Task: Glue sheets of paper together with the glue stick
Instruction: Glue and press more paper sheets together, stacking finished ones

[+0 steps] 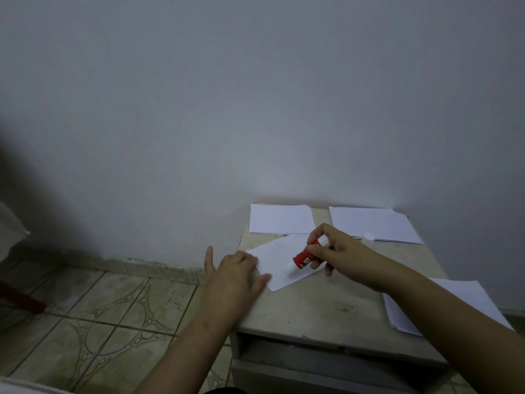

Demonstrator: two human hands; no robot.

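Place: I read this as a plain room in a home, a corner used for paper craft.
Wall: a bare, pale painted wall (255, 95) fills most of my view, with a scuffed skirting strip at its foot.
Floor: glazed tiles (108, 317) with a looping ornamental pattern, worn and stained.
Counter: a small, low, scratched counter (321, 311) pushed against the wall, an open shelf under its top.
Paper: stacks of white sheets (279, 220) lie on it.

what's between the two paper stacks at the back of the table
In the head view, only a bare strip of table separates the left stack from the right stack. The cap sits at the right stack's front edge.
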